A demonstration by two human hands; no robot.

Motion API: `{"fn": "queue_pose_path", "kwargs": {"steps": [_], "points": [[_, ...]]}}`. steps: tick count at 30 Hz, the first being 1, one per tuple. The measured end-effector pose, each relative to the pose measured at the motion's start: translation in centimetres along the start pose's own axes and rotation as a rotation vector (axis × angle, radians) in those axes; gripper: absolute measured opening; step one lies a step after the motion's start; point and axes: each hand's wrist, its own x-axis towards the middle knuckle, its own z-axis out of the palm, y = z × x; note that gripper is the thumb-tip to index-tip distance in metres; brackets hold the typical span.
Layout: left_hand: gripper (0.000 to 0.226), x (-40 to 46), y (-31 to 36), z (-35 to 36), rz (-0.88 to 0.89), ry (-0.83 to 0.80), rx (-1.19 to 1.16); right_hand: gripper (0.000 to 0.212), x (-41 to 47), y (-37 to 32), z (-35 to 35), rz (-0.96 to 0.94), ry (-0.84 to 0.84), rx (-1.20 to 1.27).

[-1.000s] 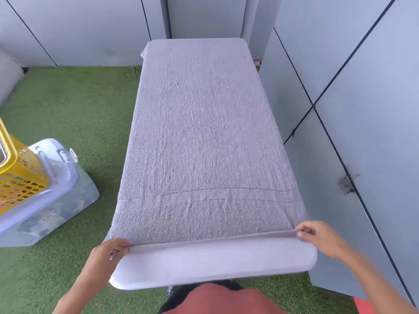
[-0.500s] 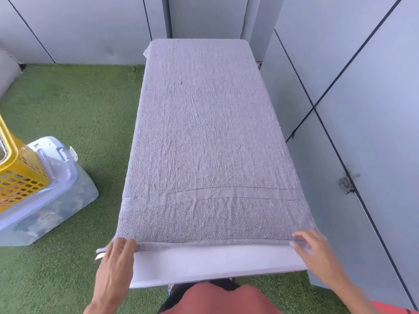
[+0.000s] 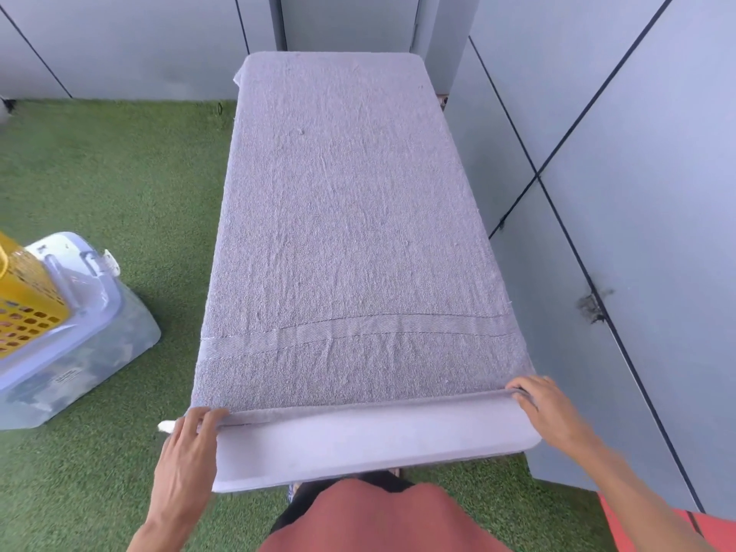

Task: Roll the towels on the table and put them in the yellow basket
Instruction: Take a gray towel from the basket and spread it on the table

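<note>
Lying lengthwise on table (image 3: 358, 448): towel (image 3: 350, 233)

Since half a second ago the right hand (image 3: 551, 412) has curled its fingers over the grey towel (image 3: 350, 233)'s near hem at 5 o'clock, lifting it into a small fold. The left hand (image 3: 187, 448), at 7 o'clock, now presses the hem flatter, fingers together.

Towel (image 3: 350, 233) on table (image 3: 358, 452), basket (image 3: 24, 296) on floor to its left
</note>
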Motion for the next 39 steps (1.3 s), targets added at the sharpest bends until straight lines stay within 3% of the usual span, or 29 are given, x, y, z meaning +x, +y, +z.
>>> {"fn": "queue_pose_path", "kwargs": {"steps": [5,8,11,15,19,23,29,34,39], "points": [[0.045,0.5,-0.3,-0.3,-0.031,0.004,-0.047,0.017,1.8,-0.9,-2.1,0.134,-0.115,0.101],[0.038,0.5,-0.5,0.0,-0.027,0.014,-0.085,0.020,1.9,-1.2,-1.4,0.220,0.011,0.169],[0.036,0.6,-0.6,-0.1,-0.015,0.015,-0.098,0.020,1.2,-1.4,0.4,0.253,0.241,0.158],[0.030,0.6,-0.2,-0.1,-0.034,0.018,-0.074,0.010,-0.1,-1.7,2.8,0.103,0.342,-0.104],[0.040,0.6,-0.7,0.2,-0.037,-0.010,-0.032,0.035,-1.0,-0.7,3.4,0.018,0.269,-0.174],[0.038,1.0,0.2,-0.4,-0.035,0.019,-0.005,0.030,-0.3,-1.0,2.8,-0.130,0.327,-0.274],[0.021,2.0,-0.7,-1.7,-0.048,-0.118,-0.080,0.019,0.6,1.7,2.1,-0.051,0.181,-0.190],[0.021,4.3,-1.4,-2.7,-0.179,-0.390,-0.210,0.017,0.9,2.3,-2.0,0.084,-0.201,-0.042],[0.023,6.2,-1.2,-3.0,-0.262,-0.358,-0.241,0.024,3.5,0.9,-2.8,0.231,-0.141,0.135]]}}
